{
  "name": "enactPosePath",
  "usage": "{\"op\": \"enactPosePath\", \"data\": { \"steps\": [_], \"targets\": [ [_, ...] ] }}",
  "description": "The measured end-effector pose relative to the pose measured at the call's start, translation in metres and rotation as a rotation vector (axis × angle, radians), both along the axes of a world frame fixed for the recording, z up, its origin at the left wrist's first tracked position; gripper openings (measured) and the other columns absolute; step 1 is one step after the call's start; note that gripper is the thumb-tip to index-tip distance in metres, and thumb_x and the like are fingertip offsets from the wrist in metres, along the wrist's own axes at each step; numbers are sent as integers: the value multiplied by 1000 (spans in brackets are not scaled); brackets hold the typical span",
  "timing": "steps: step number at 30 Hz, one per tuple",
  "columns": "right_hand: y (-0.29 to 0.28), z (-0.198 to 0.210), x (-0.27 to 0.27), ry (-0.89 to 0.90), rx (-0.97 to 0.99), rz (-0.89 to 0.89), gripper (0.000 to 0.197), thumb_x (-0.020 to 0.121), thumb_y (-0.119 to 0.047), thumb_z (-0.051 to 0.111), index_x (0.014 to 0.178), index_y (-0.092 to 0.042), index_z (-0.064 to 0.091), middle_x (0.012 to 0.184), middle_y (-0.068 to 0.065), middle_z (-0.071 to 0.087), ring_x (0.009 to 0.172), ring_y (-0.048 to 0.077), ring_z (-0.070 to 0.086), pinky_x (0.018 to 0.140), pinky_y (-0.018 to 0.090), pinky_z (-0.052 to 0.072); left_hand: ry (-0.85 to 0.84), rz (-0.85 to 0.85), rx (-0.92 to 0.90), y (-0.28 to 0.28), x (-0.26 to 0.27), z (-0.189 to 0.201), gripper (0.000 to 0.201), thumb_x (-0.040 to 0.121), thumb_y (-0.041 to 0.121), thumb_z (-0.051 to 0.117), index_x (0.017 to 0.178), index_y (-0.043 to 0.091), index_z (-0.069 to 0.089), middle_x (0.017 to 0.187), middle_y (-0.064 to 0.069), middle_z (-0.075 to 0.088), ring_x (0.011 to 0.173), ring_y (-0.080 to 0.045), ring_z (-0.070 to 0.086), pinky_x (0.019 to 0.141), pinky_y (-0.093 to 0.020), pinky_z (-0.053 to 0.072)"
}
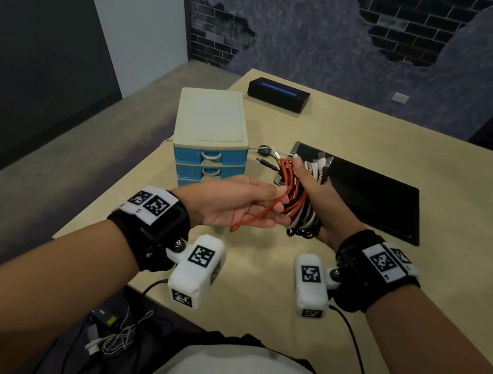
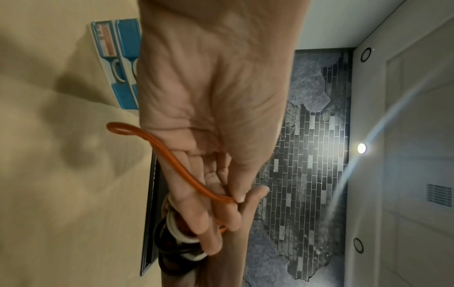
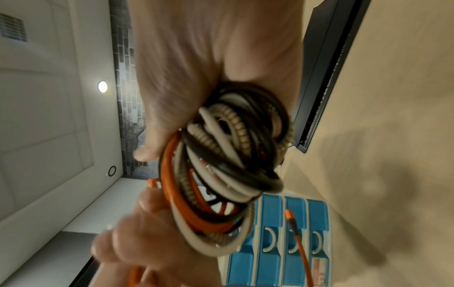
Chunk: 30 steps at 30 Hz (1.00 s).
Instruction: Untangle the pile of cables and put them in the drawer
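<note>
My right hand [image 1: 312,197] grips a tangled bundle of cables [image 1: 301,210] above the table: black, white, braided and orange strands, seen close in the right wrist view as the bundle [image 3: 228,167]. My left hand [image 1: 249,203] pinches a loop of the orange cable [image 1: 253,217] between thumb and fingers; the loop [image 2: 181,167] trails across the palm. The blue drawer unit [image 1: 211,148] with a cream top stands on the table to the left, all drawers closed.
A black tablet [image 1: 373,198] lies flat behind my right hand. More cable ends and a round black plug [image 1: 266,150] lie between the drawers and the tablet. A black box [image 1: 278,94] sits at the table's far edge. Loose cables lie on the floor below.
</note>
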State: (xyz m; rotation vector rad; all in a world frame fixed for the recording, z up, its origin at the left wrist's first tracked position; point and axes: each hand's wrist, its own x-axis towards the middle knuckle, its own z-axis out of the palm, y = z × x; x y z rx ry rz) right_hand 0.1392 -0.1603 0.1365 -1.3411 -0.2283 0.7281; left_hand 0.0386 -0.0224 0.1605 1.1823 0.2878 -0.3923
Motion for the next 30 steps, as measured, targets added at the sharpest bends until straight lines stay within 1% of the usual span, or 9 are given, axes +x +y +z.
{"op": "enactPosePath", "data": {
  "steps": [4, 7, 9, 12, 14, 17, 22, 27, 30],
  "targets": [
    [-2, 2, -3, -21, 27, 82, 70, 75, -48, 73, 123, -2, 51, 75, 7, 63, 60, 17, 65, 54, 28, 55, 58, -18, 85, -5, 4, 2, 23, 95, 25, 55, 84, 7, 65, 69, -5, 70, 72, -16, 73, 62, -20, 59],
    [0, 1, -4, -92, 10, 165, 37, 84, -23, 75, 109, -4, 54, 65, 5, 61, 51, 15, 61, 49, 26, 52, 82, -58, 96, -8, 6, 2, 23, 94, 25, 56, 85, 6, 65, 69, -7, 69, 67, -15, 72, 58, -20, 58],
    [0, -1, -2, -132, -14, 127, 28, 83, -9, 73, 105, -4, 57, 67, 6, 61, 55, 16, 62, 53, 27, 53, 78, -67, 124, -9, 6, 2, 20, 94, 25, 56, 86, 9, 64, 66, -3, 66, 57, -11, 68, 51, -17, 56],
    [-1, -4, 3, -203, -39, 11, 32, 79, -7, 73, 107, -5, 58, 75, 7, 60, 65, 18, 63, 64, 33, 55, 31, -83, 202, -6, 4, 1, 24, 97, 30, 50, 80, 15, 58, 57, 5, 49, 37, -4, 41, 34, -13, 35],
    [-4, -3, 9, -209, -13, -76, 30, 81, -3, 69, 108, -5, 56, 74, 6, 59, 64, 17, 63, 64, 32, 55, 2, -128, 215, 1, 1, -1, 31, 99, 36, 44, 75, 19, 52, 53, 8, 36, 35, -3, 26, 34, -15, 20],
    [-17, 2, 22, -175, 36, -203, 26, 84, -4, 65, 109, -3, 56, 77, 5, 62, 66, 16, 64, 63, 29, 56, 33, -183, 196, 19, -7, -10, 38, 99, 43, 38, 69, 21, 46, 53, 8, 26, 38, -4, 20, 39, -20, 12],
    [-38, 8, 40, -71, 103, -310, 13, 87, -8, 66, 98, -9, 60, 73, 6, 64, 63, 17, 68, 64, 32, 57, 29, -186, 268, 42, -18, -24, 37, 99, 41, 39, 71, 20, 49, 58, 7, 30, 46, -7, 20, 43, -17, 20],
    [-38, 16, 28, -19, -7, -36, 19, 90, -10, 63, 108, -6, 60, 79, 9, 68, 72, 21, 71, 68, 32, 61, -210, -160, 799, 38, -10, -13, 30, 96, 36, 50, 73, 20, 59, 59, 10, 45, 47, -1, 35, 45, -10, 28],
    [-29, 20, 15, -14, -77, 104, 22, 91, -10, 63, 111, -5, 59, 82, 13, 69, 74, 23, 71, 70, 34, 62, -300, -93, 964, 33, 2, -6, 24, 94, 34, 56, 73, 23, 61, 63, 9, 51, 54, 1, 43, 56, -11, 35]
  ]
}}
